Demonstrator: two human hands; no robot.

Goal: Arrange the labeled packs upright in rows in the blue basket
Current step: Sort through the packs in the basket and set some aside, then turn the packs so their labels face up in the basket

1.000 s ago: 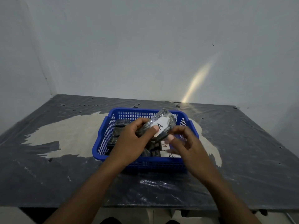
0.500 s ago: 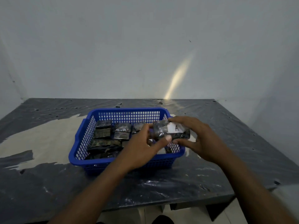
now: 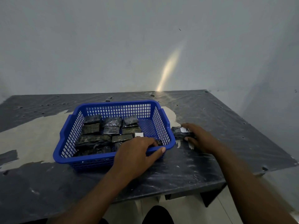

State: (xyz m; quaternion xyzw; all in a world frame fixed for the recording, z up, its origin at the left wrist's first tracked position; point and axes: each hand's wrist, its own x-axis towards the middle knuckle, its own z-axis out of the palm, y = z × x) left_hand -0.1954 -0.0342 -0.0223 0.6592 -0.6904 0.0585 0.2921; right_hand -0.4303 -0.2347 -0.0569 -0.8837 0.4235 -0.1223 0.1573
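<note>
A blue mesh basket [image 3: 103,157] sits on the table, holding several dark plastic-wrapped packs [image 3: 103,130] that fill its left and middle part. One white label [image 3: 139,135] shows among them. My left hand [image 3: 137,152] rests over the basket's front right rim, fingers inside and thumb along the outside edge. My right hand [image 3: 200,138] lies on the table just right of the basket and grips a dark pack [image 3: 179,132] with a white label marked A. That pack lies on the tabletop outside the basket.
The table [image 3: 226,126] is dark with a pale worn patch [image 3: 37,133] to the left of the basket. Walls close it in behind and on the right. The table's front edge runs near my forearms.
The labeled pack, earlier held by both hands above the basket, has gone right and down onto the table in my right hand. My left hand let go and dropped to the basket rim.
</note>
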